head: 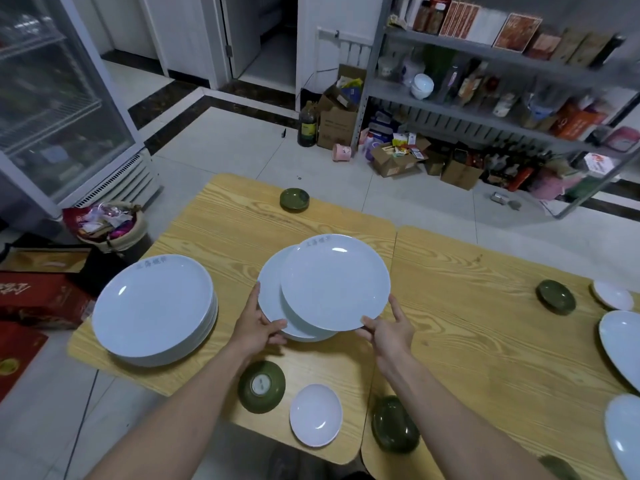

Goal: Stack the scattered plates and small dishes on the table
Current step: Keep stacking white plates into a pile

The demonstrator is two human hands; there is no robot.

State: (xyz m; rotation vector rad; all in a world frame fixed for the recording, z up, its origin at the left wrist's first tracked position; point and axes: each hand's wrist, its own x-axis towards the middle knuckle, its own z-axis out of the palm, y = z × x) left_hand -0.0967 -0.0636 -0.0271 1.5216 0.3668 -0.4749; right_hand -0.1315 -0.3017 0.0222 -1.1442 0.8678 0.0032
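At the middle of the left table (225, 230), near its seam with the right table (485, 341), two pale blue plates overlap. Top plate (334, 282) sits offset to the right over the lower plate (273, 292); whether the two touch cannot be told. Left hand (258, 329) grips the near-left rim of the lower plate, fingers curled at the edge. Right hand (388, 332) pinches the near-right rim of the top plate, thumb over the rim and one finger lying up along the edge. Both forearms reach in from the near side. Tall stack of plates (152, 306), same pale blue, stands at the left end of the left table, apart from the held pair. Far green dish (294, 199) upright near the far edge. Overturned green dish (261, 382) lies close to the near edge, foot ring up, with the small white dish (316, 414) just beside it on the right. Near green dish (394, 424) rests on the right table at the seam. Right green dish (555, 296) and a small pale dish (613, 295) sit near each other toward the right end; large plates (623, 344) are cut off by the frame edge below them.
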